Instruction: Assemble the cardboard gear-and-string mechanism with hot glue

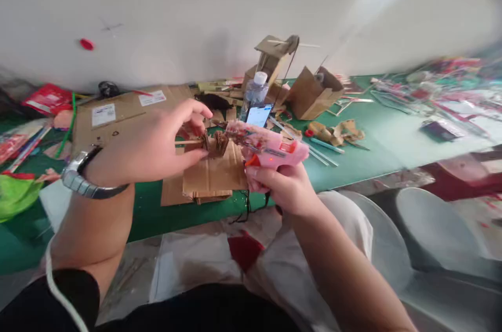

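- Head view, clock positions read from the glue gun as centre: I see two bare hands at work above a green tabletop (364, 133).
- One pink glue gun with an orange trigger (280, 148), in the right hand (292, 188); I see those fingers wrapped around its handle. Nose towards 9 o'clock, near the cardboard pieces; I cannot tell whether it touches them.
- Left hand (157, 138), at 9 o'clock: thumb and forefinger apart, curved about the cardboard; I cannot tell how firmly the other fingers grip. A silver watch (88, 178) on the wrist.
- Small brown corrugated cardboard pieces (216, 144), at 9 o'clock, between left hand and gun.
- One thin pale wooden stick (187, 142), beside the left fingers, running to those pieces.
- Flat brown cardboard panels (214, 175), at 8 o'clock, beneath.
- One large brown cardboard sheet with white labels (129, 123), beyond the left hand, between 9 and 10 o'clock.
- One clear plastic bottle with white cap (257, 92), at 11 o'clock; a phone with lit screen (259, 115) upright before it.
- One brown cardboard box, tilted open (314, 94), at 1 o'clock.
- One light-blue stick (328, 146), at 3 o'clock.
- Grey chairs (435, 222), at 4 o'clock.
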A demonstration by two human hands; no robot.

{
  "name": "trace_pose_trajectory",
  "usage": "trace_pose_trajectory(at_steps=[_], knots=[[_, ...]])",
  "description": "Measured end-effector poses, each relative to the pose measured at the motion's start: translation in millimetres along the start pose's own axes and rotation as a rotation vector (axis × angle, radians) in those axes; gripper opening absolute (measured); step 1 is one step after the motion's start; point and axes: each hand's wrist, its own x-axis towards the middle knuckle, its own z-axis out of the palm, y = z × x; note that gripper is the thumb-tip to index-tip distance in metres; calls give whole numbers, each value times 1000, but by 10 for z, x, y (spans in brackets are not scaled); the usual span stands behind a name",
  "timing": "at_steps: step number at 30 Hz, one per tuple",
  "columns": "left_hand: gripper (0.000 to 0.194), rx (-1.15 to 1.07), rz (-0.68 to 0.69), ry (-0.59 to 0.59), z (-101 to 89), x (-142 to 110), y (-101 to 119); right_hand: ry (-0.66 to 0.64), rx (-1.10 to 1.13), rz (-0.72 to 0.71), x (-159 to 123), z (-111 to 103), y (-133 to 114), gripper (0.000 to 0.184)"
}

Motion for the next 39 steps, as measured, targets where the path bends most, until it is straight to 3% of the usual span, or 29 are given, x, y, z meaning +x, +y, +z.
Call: trace_pose_trajectory(at_steps=[6,10,15,18,30,34,39], knots=[[52,-92,-12,18,13,68,-33,50,-32,35,27,-131,62,24],[53,-176,5,25,61,100,-94,13,-106,-2,40,-144,16,49],[58,-232,17,26,95,103,-161,7,153,-28,-1,-150,-52,31],[58,-221,9,21,88,99,-179,-68,200,-3,-40,-171,-69,33],[61,-265,-1,12,73,104,-174,-165,229,30,-130,-246,-40,53],[45,-230,-12,26,52,108,-102,-91,249,-16,-42,-163,-63,52],[27,-82,-54,29,22,109,-16,172,181,14,142,41,-93,31]])
